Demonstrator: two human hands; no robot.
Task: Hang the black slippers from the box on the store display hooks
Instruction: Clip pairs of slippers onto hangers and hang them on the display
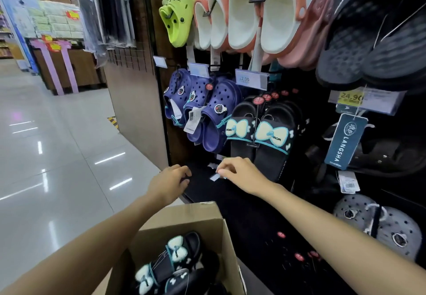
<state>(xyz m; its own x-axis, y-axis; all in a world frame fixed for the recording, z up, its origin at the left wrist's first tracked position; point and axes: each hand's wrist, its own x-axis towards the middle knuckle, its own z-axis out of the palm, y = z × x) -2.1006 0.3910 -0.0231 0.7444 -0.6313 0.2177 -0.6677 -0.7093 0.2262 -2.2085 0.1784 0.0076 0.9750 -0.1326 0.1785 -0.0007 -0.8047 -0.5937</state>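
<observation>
Several black slippers with pale bows (171, 260) lie in an open cardboard box (191, 214) at the bottom centre. A matching pair of black bow slippers (260, 133) hangs on the dark display wall, with more behind it. Just below that pair, my right hand (239, 173) pinches a small white label (215, 176) at the tip of a dark hook. My left hand (169, 181) is to its left with curled fingers against the dark panel. Whether it holds anything is lost in the shadow.
Navy clogs (207, 110) hang left of the bow pair, with lime (177, 11) and pink-white clogs (244, 15) above. Dark slippers and a Langsha tag (345, 141) hang at right, grey clogs (380, 223) lower right. A glossy aisle floor (57, 156) lies to the left.
</observation>
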